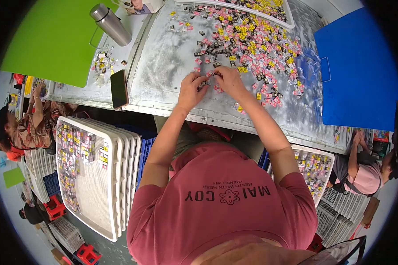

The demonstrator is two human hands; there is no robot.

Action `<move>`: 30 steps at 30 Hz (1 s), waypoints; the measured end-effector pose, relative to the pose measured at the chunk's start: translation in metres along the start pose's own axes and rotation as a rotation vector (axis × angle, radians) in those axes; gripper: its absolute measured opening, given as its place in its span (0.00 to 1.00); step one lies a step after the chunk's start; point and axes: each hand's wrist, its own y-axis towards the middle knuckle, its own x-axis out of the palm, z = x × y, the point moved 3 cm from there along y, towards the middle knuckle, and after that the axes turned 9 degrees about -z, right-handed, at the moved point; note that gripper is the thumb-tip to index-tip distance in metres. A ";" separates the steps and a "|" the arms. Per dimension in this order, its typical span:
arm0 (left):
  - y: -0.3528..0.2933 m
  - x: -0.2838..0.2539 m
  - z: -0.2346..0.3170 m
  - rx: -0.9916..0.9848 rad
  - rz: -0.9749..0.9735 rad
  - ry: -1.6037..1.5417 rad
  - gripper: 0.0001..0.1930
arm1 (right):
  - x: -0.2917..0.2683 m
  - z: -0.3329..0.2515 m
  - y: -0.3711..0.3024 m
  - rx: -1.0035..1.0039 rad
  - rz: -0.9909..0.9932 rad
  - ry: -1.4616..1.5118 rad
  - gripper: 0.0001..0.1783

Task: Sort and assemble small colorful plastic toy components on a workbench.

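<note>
My left hand [191, 92] is closed near the table's front edge, with small black-and-pink printed pieces [205, 83] between thumb and fingers. Facing it, my right hand [231, 82] pinches at a small pink piece [210, 73] between the two hands. The pieces look like tiny flat squares; their exact kind is too small to tell. Beyond my hands spreads a large loose heap of pink, yellow, black and white pieces [252, 48] on the grey metal table [159, 57]. A few stray ones lie beside my right wrist.
A white tray [290, 17] of pieces stands at the far edge. Left are a phone [119, 89], a steel flask [112, 26] and a green board [53, 44]; right, clear plastic boxes [308, 66] and a blue board [358, 66]. Stacked white trays [115, 176] flank me. Other people sit both sides.
</note>
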 end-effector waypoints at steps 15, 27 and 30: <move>0.001 0.002 0.002 0.003 0.003 0.011 0.17 | -0.008 0.003 -0.011 0.104 -0.051 -0.145 0.11; 0.001 -0.004 0.009 -0.016 -0.057 0.022 0.27 | -0.021 -0.020 -0.040 -0.030 -0.250 -0.269 0.12; -0.001 -0.002 0.000 -0.026 -0.011 -0.057 0.28 | -0.024 -0.013 -0.038 -0.042 -0.174 -0.257 0.13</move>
